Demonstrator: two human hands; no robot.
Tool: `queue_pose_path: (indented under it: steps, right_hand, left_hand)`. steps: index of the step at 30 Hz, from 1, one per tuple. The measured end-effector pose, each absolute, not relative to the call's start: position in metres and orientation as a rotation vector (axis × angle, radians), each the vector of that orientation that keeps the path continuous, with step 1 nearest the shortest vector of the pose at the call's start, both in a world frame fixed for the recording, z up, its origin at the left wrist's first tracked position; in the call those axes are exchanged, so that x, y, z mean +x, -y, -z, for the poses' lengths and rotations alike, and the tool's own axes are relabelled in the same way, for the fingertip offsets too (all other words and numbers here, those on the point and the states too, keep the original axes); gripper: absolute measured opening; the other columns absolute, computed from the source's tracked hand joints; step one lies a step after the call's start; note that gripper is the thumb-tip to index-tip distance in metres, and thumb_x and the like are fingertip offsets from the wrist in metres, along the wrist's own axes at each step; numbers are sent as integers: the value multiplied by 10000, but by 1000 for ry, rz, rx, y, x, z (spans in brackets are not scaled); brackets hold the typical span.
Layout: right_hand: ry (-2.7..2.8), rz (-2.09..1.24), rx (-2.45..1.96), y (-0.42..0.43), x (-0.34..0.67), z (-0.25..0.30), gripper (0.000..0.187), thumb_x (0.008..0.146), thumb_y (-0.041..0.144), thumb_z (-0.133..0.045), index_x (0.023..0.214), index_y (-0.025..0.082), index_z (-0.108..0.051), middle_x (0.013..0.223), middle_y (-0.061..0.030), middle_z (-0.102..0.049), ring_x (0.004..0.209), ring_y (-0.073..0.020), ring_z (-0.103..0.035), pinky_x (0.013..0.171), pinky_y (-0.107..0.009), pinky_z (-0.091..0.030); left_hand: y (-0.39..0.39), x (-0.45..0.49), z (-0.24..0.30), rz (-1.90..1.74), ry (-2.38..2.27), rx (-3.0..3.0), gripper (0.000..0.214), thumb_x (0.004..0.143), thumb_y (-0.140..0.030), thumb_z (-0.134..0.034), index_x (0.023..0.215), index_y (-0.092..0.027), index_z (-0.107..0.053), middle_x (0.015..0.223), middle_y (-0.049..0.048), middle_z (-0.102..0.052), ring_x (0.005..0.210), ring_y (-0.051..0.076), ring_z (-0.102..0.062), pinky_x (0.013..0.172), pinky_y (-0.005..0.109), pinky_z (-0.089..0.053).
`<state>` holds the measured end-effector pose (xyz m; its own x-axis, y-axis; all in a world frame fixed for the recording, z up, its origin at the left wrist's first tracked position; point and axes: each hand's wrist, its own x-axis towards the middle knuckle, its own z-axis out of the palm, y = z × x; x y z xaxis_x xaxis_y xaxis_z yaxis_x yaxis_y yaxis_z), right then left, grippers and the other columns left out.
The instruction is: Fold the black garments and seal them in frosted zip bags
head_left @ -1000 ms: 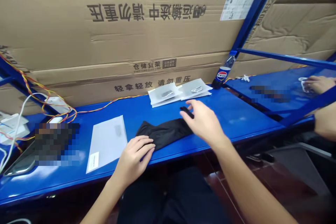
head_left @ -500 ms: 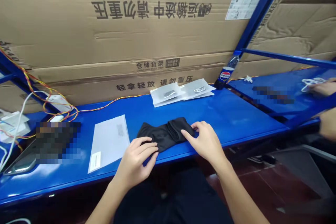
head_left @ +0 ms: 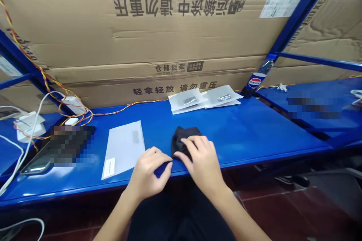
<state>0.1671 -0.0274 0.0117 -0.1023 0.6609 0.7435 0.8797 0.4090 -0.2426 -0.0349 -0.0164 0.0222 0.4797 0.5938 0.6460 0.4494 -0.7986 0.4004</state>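
Observation:
A piece of black cloth (head_left: pixel 178 137), folded into a small bundle, lies near the front edge of the blue shelf. My right hand (head_left: pixel 203 165) covers its right and front part, with fingers and thumb closed on the fabric. Just left of the bundle, my left hand (head_left: pixel 151 173) hovers at the shelf edge. Its fingers are curved and apart from the thumb, with nothing between them. Farther left lies a flat whitish plastic bag (head_left: pixel 123 148) with a small label at its lower corner.
Several frosted packets (head_left: pixel 223 98) overlap at the back, beside a Pepsi bottle (head_left: pixel 256 83). At left are a phone (head_left: pixel 38 163), a white power strip (head_left: pixel 75 104) and tangled cables. Cardboard (head_left: pixel 181 41) walls the rear; a blue post (head_left: pixel 302 17) rises at right.
My right hand has moved left, folding the cloth over into a shorter bundle. My left hand has come off the cloth. The view has shifted, and the other person's hand at right is gone from view.

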Motion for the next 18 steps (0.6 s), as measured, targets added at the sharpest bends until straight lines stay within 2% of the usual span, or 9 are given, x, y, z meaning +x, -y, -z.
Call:
queue_pose_path:
  steps: [4,7,8,11,12,14,16,18]
  right_hand:
    - [1933,278,-1257,34,155,-5,304,1063,342,-606,1244,127,-722,1139,-170,-761,1086,-328,-677,874,-477,-561]
    - [1910,283,-1247,30,164,-9,454,1042,422,-636,1384,125,-667,1366,-207,-704,1352,-386,-588,1066,-573,-523]
    - [1958,271,-1256,28,166,-10,556,1028,466,-647,1454,111,-621,1457,-220,-656,1443,-408,-522,1138,-619,-475]
    - [2143,163,-1305,27,169,-6,873,954,633,-688,1592,76,-480,1599,-237,-542,1550,-444,-405,1244,-711,-335]
    - [2181,122,-1314,29,169,-4,957,915,682,-710,1611,77,-455,1607,-238,-533,1551,-449,-406,1257,-724,-308]
    - [2225,60,-1289,35,171,2,1054,843,707,-771,1625,84,-439,1609,-236,-531,1552,-452,-407,1271,-732,-277]
    - [2275,36,-1209,44,177,7,937,866,512,-811,1626,104,-444,1597,-214,-553,1546,-426,-430,1274,-715,-293]
    - [2300,26,-1111,54,188,12,750,889,151,-688,1610,143,-480,1548,-169,-618,1508,-367,-503,1258,-676,-357]
  left_hand:
    - [16,-39,-23,-1419,-980,2507,129,970,-125,-666,871,-194,-711,779,27,-762,706,170,-652,703,303,-561]
    - [8,-51,-23,-1501,-1477,2533,111,998,-240,-657,940,-193,-739,885,70,-791,830,236,-721,813,367,-591]
    - [4,-55,-23,-1398,-1742,2518,170,999,-321,-662,1012,-179,-752,972,112,-798,913,285,-740,853,410,-598]
    - [-10,-64,-28,-747,-2385,2350,577,974,-532,-648,1271,-41,-709,1236,290,-731,1120,459,-717,913,552,-601]
    - [-14,-65,-30,-531,-2454,2306,635,986,-537,-622,1312,4,-685,1275,330,-704,1153,492,-703,920,577,-600]
    - [-18,-63,-36,-237,-2416,2298,555,1045,-418,-526,1351,21,-671,1325,345,-685,1202,499,-693,947,590,-598]
    - [-16,-59,-44,-109,-2263,2354,448,1063,-239,-435,1375,-35,-684,1394,302,-678,1268,454,-686,994,552,-596]
    - [-10,-55,-52,-56,-2135,2397,449,1037,-132,-416,1386,-91,-695,1376,252,-713,1245,402,-719,991,492,-610]
